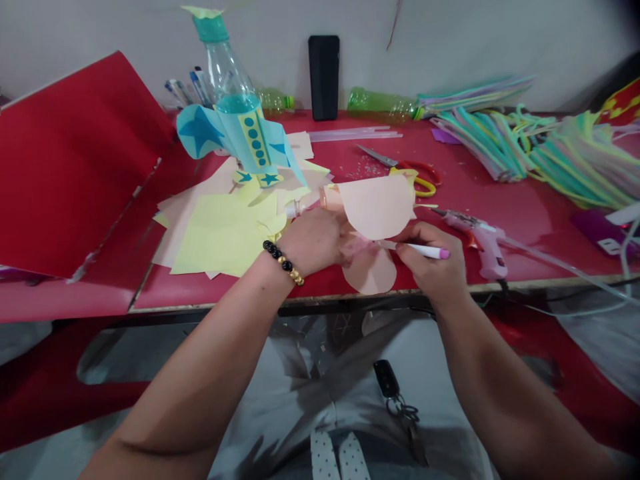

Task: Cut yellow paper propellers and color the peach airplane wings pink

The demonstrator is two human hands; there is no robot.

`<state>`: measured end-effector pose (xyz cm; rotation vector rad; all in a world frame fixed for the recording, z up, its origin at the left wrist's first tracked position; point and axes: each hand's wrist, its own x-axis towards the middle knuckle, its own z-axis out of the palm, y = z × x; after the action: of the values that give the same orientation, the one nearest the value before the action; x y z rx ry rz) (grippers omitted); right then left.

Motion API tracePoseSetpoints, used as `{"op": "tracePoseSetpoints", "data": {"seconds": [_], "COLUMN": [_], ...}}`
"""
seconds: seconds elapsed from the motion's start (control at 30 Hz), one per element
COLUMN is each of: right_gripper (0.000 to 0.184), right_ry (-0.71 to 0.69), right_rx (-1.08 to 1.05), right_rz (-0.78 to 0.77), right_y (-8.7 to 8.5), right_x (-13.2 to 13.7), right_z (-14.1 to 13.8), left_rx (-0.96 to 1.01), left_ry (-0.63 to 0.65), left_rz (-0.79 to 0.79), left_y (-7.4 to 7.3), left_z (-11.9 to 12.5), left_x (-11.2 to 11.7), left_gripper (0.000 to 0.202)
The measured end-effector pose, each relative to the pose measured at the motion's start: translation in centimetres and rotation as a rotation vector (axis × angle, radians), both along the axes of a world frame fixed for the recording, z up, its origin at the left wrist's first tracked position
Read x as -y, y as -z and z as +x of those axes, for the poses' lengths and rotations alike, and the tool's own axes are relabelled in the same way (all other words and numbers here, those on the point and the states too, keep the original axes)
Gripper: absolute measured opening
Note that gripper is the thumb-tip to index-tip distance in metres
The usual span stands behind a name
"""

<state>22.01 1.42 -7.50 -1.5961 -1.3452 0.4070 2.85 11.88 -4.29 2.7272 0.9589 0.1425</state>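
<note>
My left hand (315, 240) is closed on a plastic bottle (327, 198) lying on its side at the front of the red table (520, 213), wrapped in peach paper (377, 203). My right hand (433, 257) grips a white pen with a pink cap (425, 251), its tip against the paper under the bottle. A second peach paper piece (370, 272) hangs below, over the table edge. A bead bracelet (283, 262) circles my left wrist.
A blue paper rocket on a bottle (240, 130) stands over yellow and cream sheets (220, 230). Scissors (417, 173), a pink glue gun (480, 240), coloured paper strips (550, 150), a black phone (324, 77), a green bottle (380, 101) and a red sheet (70, 160) lie around. Keys (395, 393) rest on my lap.
</note>
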Motion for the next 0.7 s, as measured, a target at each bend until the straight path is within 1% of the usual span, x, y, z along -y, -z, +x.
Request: {"op": "tracePoseSetpoints", "data": {"seconds": [0.13,0.23,0.3,0.47,0.57,0.7], "right_gripper": [0.006,0.005,0.005,0.007,0.009,0.010], "right_ry": [-0.047,-0.048,-0.020,0.102,0.127,0.120], "right_rx": [0.007,0.010,0.004,0.029,0.048,0.061], "right_rz": [-0.021,-0.030,-0.026,0.026,0.044,0.051], "right_y": [-0.01,-0.04,0.00,0.22,0.18,0.02], "right_x": [-0.11,-0.14,-0.14,-0.15,-0.13,-0.05], "right_z": [-0.08,-0.19,-0.24,-0.12,-0.04,-0.06], "left_rx": [-0.003,-0.002,0.004,0.021,0.022,0.024], "left_ry": [-0.002,-0.004,-0.004,-0.008,-0.005,0.005], "left_rz": [0.007,0.020,0.025,0.005,-0.003,0.020], "left_y": [0.05,0.02,-0.10,-0.48,-0.52,-0.53], "left_z": [0.01,0.01,0.04,0.21,0.24,0.18], "left_x": [-0.06,-0.04,0.03,0.24,0.25,0.27], "left_gripper": [0.050,0.052,0.051,0.043,0.040,0.043]}}
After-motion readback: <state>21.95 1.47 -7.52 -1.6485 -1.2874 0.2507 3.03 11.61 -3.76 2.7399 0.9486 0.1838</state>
